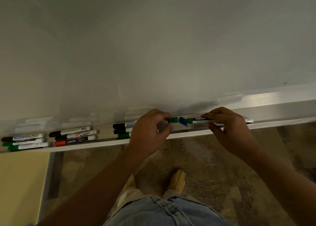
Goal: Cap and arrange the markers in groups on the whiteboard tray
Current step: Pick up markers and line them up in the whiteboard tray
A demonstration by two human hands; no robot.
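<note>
Mid-frame, my left hand [150,128] pinches the light green cap [173,120]; my right hand [227,125] grips the stiff marker [200,120] mid-barrel.

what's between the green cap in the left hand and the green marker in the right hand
In the head view, a blue cap lies between the green cap and the green-collared camlin marker, down on the metal whiteboard tray.

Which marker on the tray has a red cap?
The camlin marker with the black label, frontmost in the second group from the left on the tray; its neighbours have black caps.
</note>
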